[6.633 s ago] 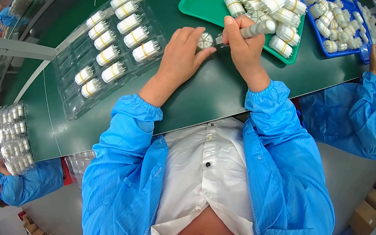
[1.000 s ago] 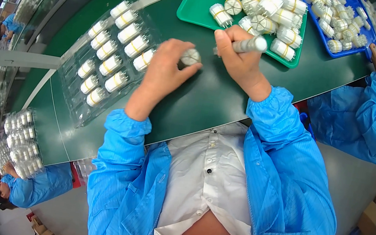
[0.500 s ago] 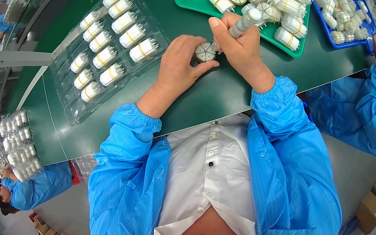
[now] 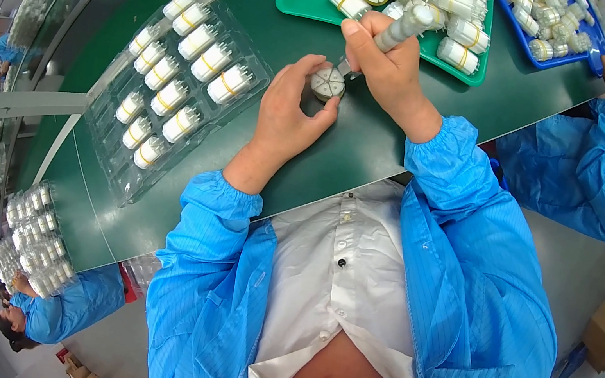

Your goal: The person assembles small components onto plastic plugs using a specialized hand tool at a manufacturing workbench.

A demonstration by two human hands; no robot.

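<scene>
My left hand (image 4: 289,112) has its thumb and fingers curled round a short white cylinder (image 4: 328,83) standing on the green table. The cylinder's round top shows spoke-like lines. In my right hand (image 4: 389,80) is a pale, tube-shaped tool like a syringe (image 4: 405,28), held tilted with my fist wrapped round it. Its narrow tip reaches down to the edge of the cylinder's top; whether it touches I cannot tell. To the left lies a clear plastic tray (image 4: 207,115) with several white, yellow-banded cylinders lying in its pockets.
Beyond my right hand stands a green tray (image 4: 300,3) heaped with similar cylinders. A blue tray (image 4: 547,68) of more parts sits farther right, beside a co-worker's sleeve (image 4: 583,166). Another person (image 4: 76,296) works at far left near stacked filled trays (image 4: 34,234). Cardboard boxes (image 4: 604,336) are at right.
The tool has tilted slightly and its tip now sits over the upper right of the cylinder's top. My left fingers have shifted a little around the cylinder.
</scene>
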